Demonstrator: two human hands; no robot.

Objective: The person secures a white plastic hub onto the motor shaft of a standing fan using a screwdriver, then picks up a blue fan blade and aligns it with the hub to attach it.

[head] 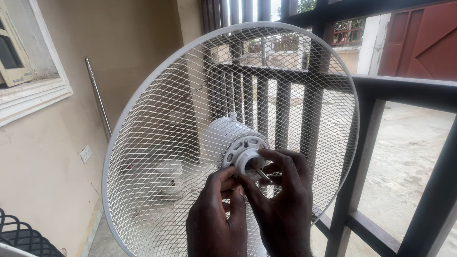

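Observation:
A round white wire-mesh fan guard (166, 119) stands upright before me, fitted over a white fan motor housing (223, 135). At its centre is a white round hub ring (245, 154) with a thin metal shaft (262, 175) poking out toward me. My left hand (216, 219) pinches the lower edge of the hub ring with fingers closed on it. My right hand (283, 200) curls around the ring's right side, fingertips touching it beside the shaft.
A dark metal railing (381, 95) runs behind and to the right of the fan. A beige wall (47, 166) with a window frame (28, 90), a socket (85, 153) and a leaning metal rod (97, 97) is at left. A black mesh object (21, 235) sits bottom left.

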